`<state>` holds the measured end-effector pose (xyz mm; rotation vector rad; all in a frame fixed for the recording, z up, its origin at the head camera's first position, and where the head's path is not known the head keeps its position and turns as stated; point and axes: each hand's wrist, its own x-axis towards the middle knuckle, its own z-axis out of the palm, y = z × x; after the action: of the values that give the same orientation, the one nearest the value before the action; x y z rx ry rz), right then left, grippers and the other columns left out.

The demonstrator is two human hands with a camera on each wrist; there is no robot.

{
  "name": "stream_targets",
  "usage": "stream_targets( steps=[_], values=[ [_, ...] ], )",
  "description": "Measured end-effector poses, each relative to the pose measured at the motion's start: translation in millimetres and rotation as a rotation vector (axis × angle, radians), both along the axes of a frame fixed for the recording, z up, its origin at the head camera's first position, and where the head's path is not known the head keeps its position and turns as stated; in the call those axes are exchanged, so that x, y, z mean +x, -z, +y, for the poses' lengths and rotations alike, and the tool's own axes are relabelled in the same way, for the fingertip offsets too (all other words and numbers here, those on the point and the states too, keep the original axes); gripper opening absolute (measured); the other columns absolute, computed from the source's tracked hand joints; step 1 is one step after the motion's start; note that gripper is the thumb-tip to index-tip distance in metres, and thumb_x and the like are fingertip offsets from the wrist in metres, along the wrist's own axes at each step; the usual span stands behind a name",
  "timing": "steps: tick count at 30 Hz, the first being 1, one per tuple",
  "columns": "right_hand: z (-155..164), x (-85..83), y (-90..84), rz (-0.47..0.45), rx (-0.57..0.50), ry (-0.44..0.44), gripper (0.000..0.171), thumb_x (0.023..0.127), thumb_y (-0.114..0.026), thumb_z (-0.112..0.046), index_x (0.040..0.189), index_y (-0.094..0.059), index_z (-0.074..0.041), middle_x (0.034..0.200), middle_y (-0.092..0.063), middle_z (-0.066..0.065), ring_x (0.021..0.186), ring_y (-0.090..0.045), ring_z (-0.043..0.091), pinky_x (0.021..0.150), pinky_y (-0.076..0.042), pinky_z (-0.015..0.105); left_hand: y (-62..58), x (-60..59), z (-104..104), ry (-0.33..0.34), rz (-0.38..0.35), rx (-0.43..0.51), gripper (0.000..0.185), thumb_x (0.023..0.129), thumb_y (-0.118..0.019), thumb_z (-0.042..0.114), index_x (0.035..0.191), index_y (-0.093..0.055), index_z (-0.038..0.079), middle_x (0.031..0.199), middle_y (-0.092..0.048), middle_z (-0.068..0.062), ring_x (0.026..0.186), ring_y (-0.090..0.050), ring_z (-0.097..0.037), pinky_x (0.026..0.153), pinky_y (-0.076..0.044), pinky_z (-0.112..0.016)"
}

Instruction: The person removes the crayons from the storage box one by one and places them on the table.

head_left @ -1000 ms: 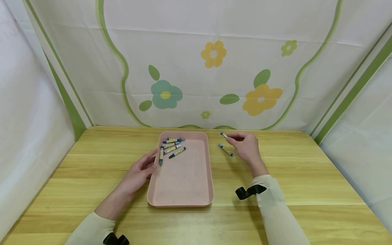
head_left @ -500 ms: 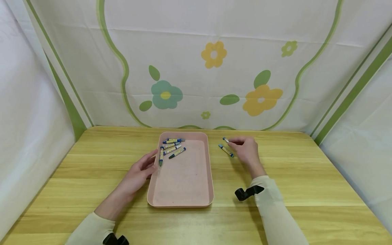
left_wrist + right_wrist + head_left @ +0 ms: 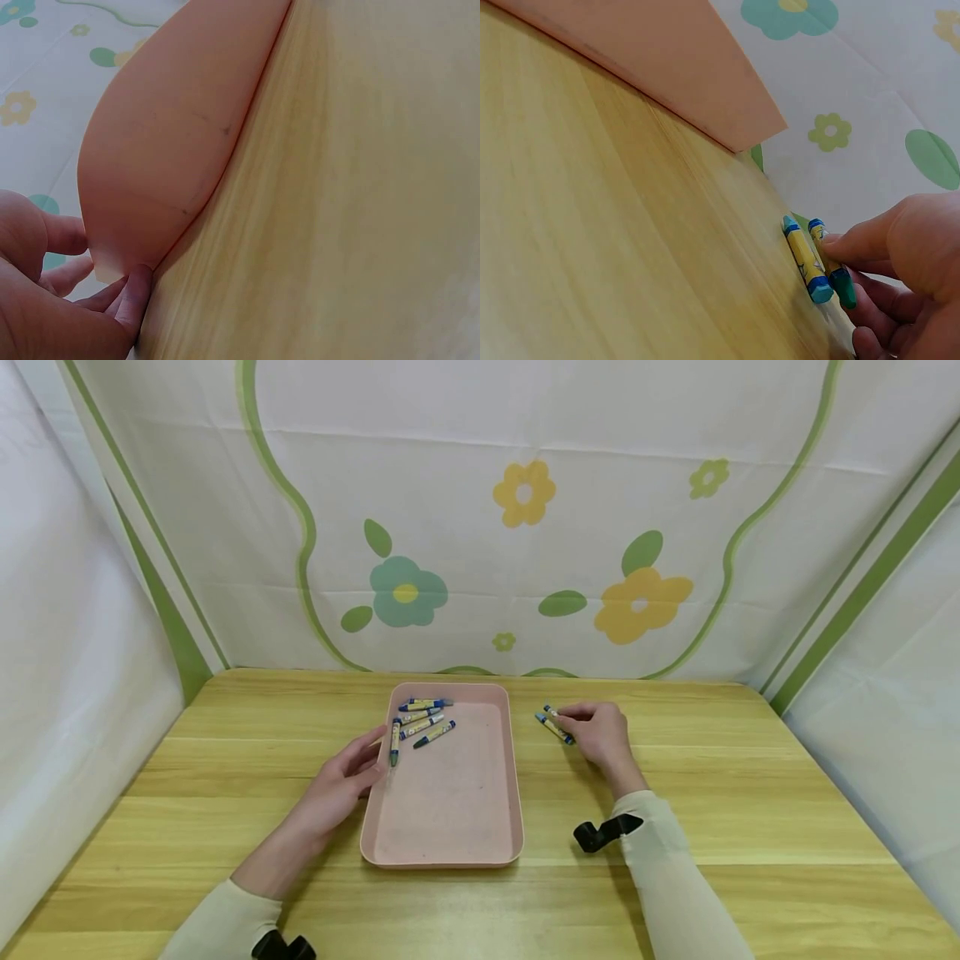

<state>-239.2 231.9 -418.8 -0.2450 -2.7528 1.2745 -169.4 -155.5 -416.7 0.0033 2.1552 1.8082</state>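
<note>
A pale pink tray (image 3: 450, 810) lies on the table, with several paper-wrapped crayons (image 3: 422, 727) in its far left part. My left hand (image 3: 341, 787) touches the outside of the tray's left wall; in the left wrist view its fingertips (image 3: 137, 289) rest along that wall and low edge. To the right of the tray, my right hand (image 3: 602, 737) pinches a green-tipped crayon (image 3: 843, 287) between thumb and fingers. Close beside it on the table lies a light-blue-tipped crayon (image 3: 553, 728); whether the two crayons touch I cannot tell.
The wooden table (image 3: 735, 827) reaches back to a white cloth (image 3: 450, 435) printed with flowers. White cloth also hangs at both sides. The tray's pink wall (image 3: 667, 60) stands left of the right hand.
My right hand has come down and nearer with the green-tipped crayon, bringing it alongside the crayon on the table. The left hand and the tray have stayed put.
</note>
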Motion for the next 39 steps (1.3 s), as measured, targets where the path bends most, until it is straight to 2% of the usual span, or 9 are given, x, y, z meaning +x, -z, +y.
stream_targets(
  steps=[10, 15, 24, 29, 36, 39],
  values=[
    [-1.4, -1.0, 3.8, -0.013, 0.035, -0.015, 0.021, 0.099, -0.075, -0.025, 0.112, -0.084, -0.012, 0.116, -0.081, 0.014, 0.117, -0.071, 0.035, 0.102, -0.054, 0.049, -1.2, 0.1, 0.3, 0.0, -0.003, 0.001, 0.062, 0.111, -0.051, 0.015, 0.169, -0.03, 0.025, 0.173, -0.032, -0.016, 0.156, -0.037, -0.034, 0.112, -0.046, -0.033],
    [-1.9, -1.7, 4.5, -0.019, 0.04, -0.02, 0.022, 0.1, -0.074, -0.026, 0.113, -0.084, -0.012, 0.116, -0.081, 0.014, 0.118, -0.07, 0.036, 0.102, -0.054, 0.05, -1.9, 0.3, 0.5, -0.003, -0.005, 0.004, 0.062, 0.111, -0.051, 0.015, 0.169, -0.03, 0.025, 0.173, -0.031, -0.016, 0.157, -0.036, -0.034, 0.115, -0.044, -0.038],
    [-4.5, -0.7, 3.4, 0.0, 0.052, -0.024, 0.022, 0.099, -0.074, -0.025, 0.112, -0.084, -0.01, 0.112, -0.081, 0.014, 0.114, -0.073, 0.036, 0.1, -0.056, 0.05, -1.9, 0.1, -0.8, 0.001, -0.004, 0.01, 0.062, 0.111, -0.051, 0.014, 0.169, -0.03, 0.024, 0.172, -0.032, -0.017, 0.157, -0.037, -0.034, 0.113, -0.045, -0.034],
    [-7.1, 0.2, 2.0, 0.0, 0.068, -0.019, 0.022, 0.099, -0.074, -0.026, 0.11, -0.084, -0.009, 0.112, -0.082, 0.014, 0.115, -0.072, 0.037, 0.101, -0.056, 0.051, -2.0, 0.0, -1.3, 0.004, -0.007, 0.016, 0.062, 0.111, -0.05, 0.014, 0.169, -0.029, 0.024, 0.172, -0.032, -0.017, 0.156, -0.037, -0.034, 0.106, -0.047, -0.026],
    [-8.7, 1.2, 1.3, -0.015, 0.068, -0.013, 0.023, 0.1, -0.074, -0.026, 0.111, -0.084, -0.009, 0.112, -0.082, 0.014, 0.117, -0.071, 0.038, 0.103, -0.055, 0.053, -2.1, 0.1, -0.5, 0.002, -0.01, 0.009, 0.062, 0.112, -0.051, 0.015, 0.169, -0.029, 0.025, 0.173, -0.032, -0.016, 0.157, -0.037, -0.034, 0.111, -0.046, -0.032],
    [-7.8, 1.7, 1.0, -0.015, 0.066, -0.012, 0.023, 0.099, -0.075, -0.026, 0.111, -0.084, -0.009, 0.112, -0.082, 0.014, 0.117, -0.071, 0.037, 0.104, -0.055, 0.052, -1.4, -0.4, -0.2, 0.005, -0.01, 0.012, 0.062, 0.111, -0.051, 0.015, 0.169, -0.029, 0.025, 0.173, -0.032, -0.016, 0.157, -0.037, -0.033, 0.109, -0.046, -0.03]
  ],
)
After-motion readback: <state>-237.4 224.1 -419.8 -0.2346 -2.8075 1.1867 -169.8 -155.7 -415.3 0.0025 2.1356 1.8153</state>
